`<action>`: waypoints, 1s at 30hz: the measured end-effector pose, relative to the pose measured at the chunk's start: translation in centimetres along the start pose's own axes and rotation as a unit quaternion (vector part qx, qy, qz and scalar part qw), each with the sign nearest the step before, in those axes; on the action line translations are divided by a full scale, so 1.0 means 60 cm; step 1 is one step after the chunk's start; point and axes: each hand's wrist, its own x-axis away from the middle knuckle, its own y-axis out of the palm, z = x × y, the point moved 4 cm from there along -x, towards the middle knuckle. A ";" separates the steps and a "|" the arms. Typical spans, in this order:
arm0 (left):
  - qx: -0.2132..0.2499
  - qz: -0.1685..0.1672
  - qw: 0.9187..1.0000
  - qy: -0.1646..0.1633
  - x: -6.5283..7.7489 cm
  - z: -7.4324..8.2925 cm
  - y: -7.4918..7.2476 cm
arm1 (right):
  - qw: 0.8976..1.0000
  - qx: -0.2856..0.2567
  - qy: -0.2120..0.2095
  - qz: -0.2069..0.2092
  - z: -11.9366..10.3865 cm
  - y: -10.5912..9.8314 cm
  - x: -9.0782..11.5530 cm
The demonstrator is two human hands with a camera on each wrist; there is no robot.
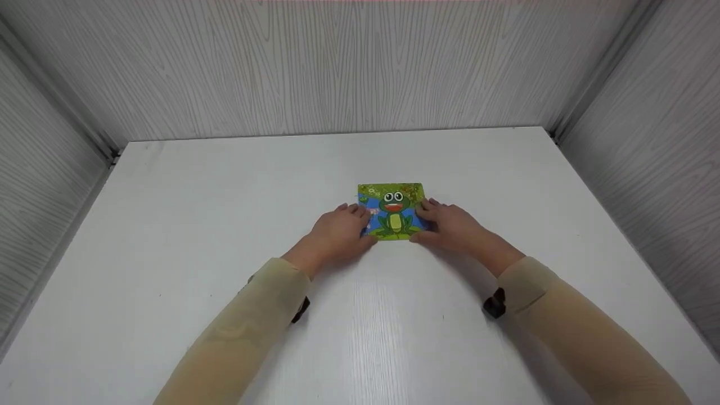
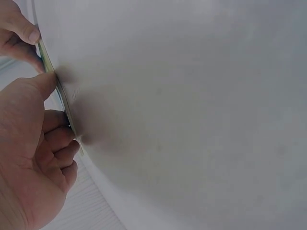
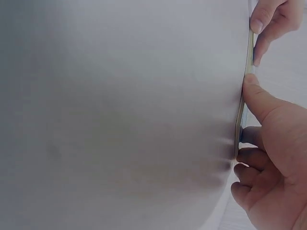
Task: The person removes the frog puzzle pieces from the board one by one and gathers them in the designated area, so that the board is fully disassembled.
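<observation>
A thin, square frog picture board (image 1: 395,222), green and blue with a cartoon frog, lies flat on the white table (image 1: 236,191). My left hand (image 1: 343,230) holds its left side, with the thumb at the near left corner and the fingers bent along the left edge. On the opposite side my right hand (image 1: 450,225) grips the right edge, its thumb near the front corner. Both wrist views see the board (image 2: 62,96) almost edge-on, between the left hand (image 2: 36,143) and right hand (image 3: 276,153); its picture is barely visible there.
A pale wood-grain panel (image 1: 360,67) rises along the table's back edge. Similar panels stand at the left (image 1: 39,169) and right (image 1: 647,140). Dark wrist devices (image 1: 495,304) show below the beige sleeves (image 1: 574,326).
</observation>
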 end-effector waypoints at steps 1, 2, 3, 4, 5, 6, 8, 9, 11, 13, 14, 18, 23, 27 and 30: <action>-0.001 0.001 1.000 0.002 0.003 0.000 0.001 | 1.000 0.001 -0.001 0.001 -0.002 0.001 0.002; -0.002 0.004 1.000 0.005 0.006 0.000 0.003 | 1.000 0.002 -0.002 0.001 -0.005 0.002 0.004; 0.000 0.004 1.000 0.005 0.009 0.001 0.004 | 1.000 0.004 -0.002 0.001 -0.007 0.003 0.007; 0.002 0.004 1.000 0.006 0.012 0.001 0.005 | 1.000 0.005 -0.003 0.001 -0.009 0.005 0.010; 0.002 0.003 1.000 0.006 0.015 0.002 0.006 | 1.000 0.008 -0.003 0.001 -0.011 0.006 0.013; 0.002 0.001 1.000 0.006 0.018 0.003 0.008 | 1.000 0.010 -0.003 0.001 -0.013 0.008 0.016; 0.003 -0.001 1.000 0.004 0.025 0.005 0.010 | 1.000 0.019 -0.005 0.002 -0.017 0.012 0.022; 0.003 -0.004 1.000 0.003 0.029 0.006 0.012 | 1.000 0.023 -0.008 0.004 -0.020 0.013 0.025; 0.002 -0.006 1.000 -0.001 0.037 0.007 0.014 | 0.999 0.032 -0.014 0.007 -0.026 0.016 0.030; 0.000 -0.005 1.000 -0.001 0.046 0.007 0.016 | 0.999 0.036 -0.023 0.011 -0.034 0.020 0.037; -0.001 -0.003 1.000 -0.001 0.051 0.008 0.017 | 0.999 0.038 -0.027 0.013 -0.038 0.021 0.040; -0.002 0.007 1.000 0.006 0.072 0.006 0.021 | 0.998 0.047 -0.047 0.019 -0.055 0.029 0.052; 0.002 0.009 1.000 0.010 0.097 0.007 0.026 | 0.996 0.055 -0.064 0.026 -0.075 0.038 0.065; -0.006 0.013 1.000 0.018 0.115 0.009 0.027 | 0.996 0.056 -0.069 0.030 -0.087 0.045 0.076; -0.016 0.012 1.000 0.019 0.128 0.010 0.028 | 0.995 0.053 -0.078 0.034 -0.096 0.049 0.084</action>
